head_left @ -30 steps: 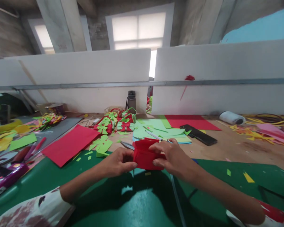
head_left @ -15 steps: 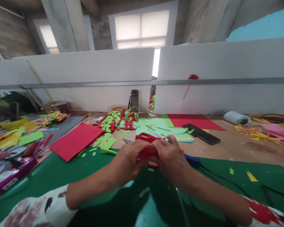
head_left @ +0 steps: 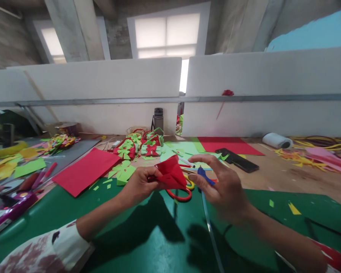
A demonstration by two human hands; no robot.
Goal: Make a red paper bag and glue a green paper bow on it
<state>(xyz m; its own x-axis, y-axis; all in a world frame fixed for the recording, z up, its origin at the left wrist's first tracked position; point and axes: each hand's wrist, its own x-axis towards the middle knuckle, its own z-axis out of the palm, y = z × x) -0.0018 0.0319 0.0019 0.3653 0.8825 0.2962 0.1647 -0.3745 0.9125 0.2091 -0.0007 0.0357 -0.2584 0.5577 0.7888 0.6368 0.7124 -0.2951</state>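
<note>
My left hand (head_left: 139, 185) pinches a folded red paper piece (head_left: 171, 174) and holds it up above the green mat (head_left: 147, 242). My right hand (head_left: 220, 182) hovers just right of the paper with its fingers spread, touching nothing that I can make out. Under the paper lie scissors with red and yellow loops (head_left: 184, 191), and a blue handle (head_left: 206, 176) shows in front of my right palm. A clear ruler (head_left: 211, 231) runs along the mat below my right hand.
A red sheet (head_left: 83, 170) lies to the left, with green paper scraps (head_left: 123, 172) and finished red-green paper bows (head_left: 139, 146) behind it. A black phone (head_left: 238, 160), light green sheets (head_left: 184, 149), a grey bottle (head_left: 158, 118) and a white roll (head_left: 278, 141) lie farther back. White partition boards (head_left: 244, 91) close the rear.
Both hands were pressed together on the red paper half a second ago. My right hand has let go and opened to the right, while my left hand lifted the folded piece.
</note>
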